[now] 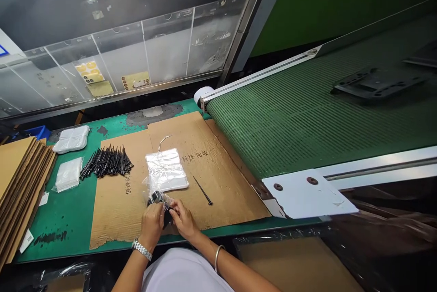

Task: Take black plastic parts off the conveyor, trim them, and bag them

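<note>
My left hand [152, 223] and my right hand [182, 219] grip a transparent plastic bag [156, 189] with black items bunched inside, partly hidden by my fingers. Both hands rest over a flattened cardboard sheet [205, 182]. Beyond my fingers lies a flat stack of transparent bags [166, 170]. A single black cable tie [203, 191] lies to the right of my right hand. Farther left is a pile of black cable ties [106, 162].
Two bundles of plastic bags [71, 139] lie on the green work mat [73, 214], beside stacked flat cardboard [17, 182] at the left. A green conveyor belt [290, 110] carrying a black plastic part [377, 83] runs along the right.
</note>
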Tool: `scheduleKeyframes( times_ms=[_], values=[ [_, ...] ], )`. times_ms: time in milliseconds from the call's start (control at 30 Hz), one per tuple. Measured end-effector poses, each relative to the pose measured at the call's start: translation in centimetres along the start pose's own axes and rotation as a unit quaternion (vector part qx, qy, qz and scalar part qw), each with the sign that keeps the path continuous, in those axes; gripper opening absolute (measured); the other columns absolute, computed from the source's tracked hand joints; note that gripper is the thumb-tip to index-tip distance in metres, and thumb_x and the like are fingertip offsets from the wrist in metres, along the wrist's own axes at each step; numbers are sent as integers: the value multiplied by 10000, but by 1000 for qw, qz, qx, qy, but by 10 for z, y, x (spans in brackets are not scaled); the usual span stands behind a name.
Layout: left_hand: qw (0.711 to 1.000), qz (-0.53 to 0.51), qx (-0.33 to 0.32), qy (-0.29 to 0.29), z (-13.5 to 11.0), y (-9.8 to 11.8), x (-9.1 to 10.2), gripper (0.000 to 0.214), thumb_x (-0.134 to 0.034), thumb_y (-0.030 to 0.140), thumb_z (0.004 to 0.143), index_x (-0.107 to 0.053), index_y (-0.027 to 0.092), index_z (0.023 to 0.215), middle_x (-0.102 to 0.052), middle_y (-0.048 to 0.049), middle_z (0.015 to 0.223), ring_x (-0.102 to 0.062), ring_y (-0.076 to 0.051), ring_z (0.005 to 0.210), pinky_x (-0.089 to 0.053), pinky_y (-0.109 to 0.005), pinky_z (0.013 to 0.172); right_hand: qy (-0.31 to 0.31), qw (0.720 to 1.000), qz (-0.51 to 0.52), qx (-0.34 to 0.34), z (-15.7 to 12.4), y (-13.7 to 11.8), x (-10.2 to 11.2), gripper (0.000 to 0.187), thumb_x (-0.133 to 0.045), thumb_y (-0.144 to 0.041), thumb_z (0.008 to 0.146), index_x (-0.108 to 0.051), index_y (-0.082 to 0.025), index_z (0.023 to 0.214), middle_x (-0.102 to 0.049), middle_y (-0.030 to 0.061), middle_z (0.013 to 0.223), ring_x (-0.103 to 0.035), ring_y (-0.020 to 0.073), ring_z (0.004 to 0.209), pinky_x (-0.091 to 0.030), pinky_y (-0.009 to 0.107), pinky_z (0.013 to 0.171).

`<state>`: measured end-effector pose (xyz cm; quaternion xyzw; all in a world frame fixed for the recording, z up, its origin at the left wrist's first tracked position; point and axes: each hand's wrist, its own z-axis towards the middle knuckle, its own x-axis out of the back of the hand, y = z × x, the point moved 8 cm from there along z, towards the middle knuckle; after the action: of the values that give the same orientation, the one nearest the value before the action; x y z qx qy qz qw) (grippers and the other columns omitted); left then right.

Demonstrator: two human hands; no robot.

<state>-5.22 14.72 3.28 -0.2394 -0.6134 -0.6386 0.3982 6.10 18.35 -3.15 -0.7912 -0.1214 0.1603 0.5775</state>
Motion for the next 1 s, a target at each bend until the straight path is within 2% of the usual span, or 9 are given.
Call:
scheduleKeyframes(
  times_ms=[200,300,467,533,600,700,767,867,1000],
  values=[
    [998,52,-39,13,-3,26,24,271,-399,248,868,-627,152,979,-705,-117,850,-657,-203,699,-466,-266,586,36,996,82,-15,4,-10,6,547,-491,-526,706,-300,-224,1120,-408,-104,558,-362,65,363,-265,162,341],
    [995,87,-40,29,-5,40,31,297,-392,243,868,-622,119,1009,-705,-146,825,-656,-234,659,-457,-291,534,36,994,107,-4,-2,-24,1,645,-556,-538,673,-290,-207,1158,-434,-99,556,-371,66,369,-268,166,337],
    [992,89,-82,21,-7,81,30,316,-369,189,863,-589,121,1080,-692,-89,650,-630,-202,532,-444,-271,461,60,987,150,12,-8,-44,-9,631,-580,-540,674,-321,-193,1132,-441,-95,517,-390,79,412,-306,184,389],
    [992,58,-97,58,-7,91,44,311,-366,170,870,-565,127,1105,-709,-101,768,-652,-184,613,-473,-251,509,70,984,164,4,-6,-48,-9,578,-569,-540,683,-354,-185,1084,-440,-89,517,-382,74,404,-299,183,386],
    [985,43,-103,130,-7,91,68,287,-391,161,870,-559,135,1101,-699,-115,900,-658,-173,735,-492,-238,595,85,982,171,-3,-4,-54,-3,528,-547,-539,699,-374,-180,1046,-430,-89,515,-366,67,384,-281,176,368],
    [971,72,-110,199,-7,87,91,255,-427,165,863,-578,153,1068,-679,-79,778,-628,-160,681,-478,-249,585,111,980,167,5,-7,-65,7,532,-542,-515,714,-370,-188,1097,-413,-96,503,-375,78,382,-282,179,364],
    [969,93,-114,197,-7,88,89,254,-431,179,863,-585,153,1064,-598,-34,628,-563,-147,572,-449,-254,528,113,984,127,54,-14,-79,9,534,-547,-476,727,-382,-186,1144,-451,-80,511,-422,101,424,-329,205,405],
    [971,91,-149,163,-10,102,73,251,-420,185,864,-589,146,1045,-552,-25,600,-517,-149,550,-433,-269,516,94,985,39,141,-24,-97,1,492,-536,-417,747,-425,-172,1158,-503,-50,536,-457,125,491,-373,246,495],
    [974,34,-188,121,-18,117,59,253,-394,135,857,-561,151,1046,-632,-59,701,-568,-160,623,-452,-273,552,110,988,82,72,-17,-81,0,538,-489,-441,766,-358,-152,1201,-463,-64,543,-415,112,463,-334,229,450]
  ],
)
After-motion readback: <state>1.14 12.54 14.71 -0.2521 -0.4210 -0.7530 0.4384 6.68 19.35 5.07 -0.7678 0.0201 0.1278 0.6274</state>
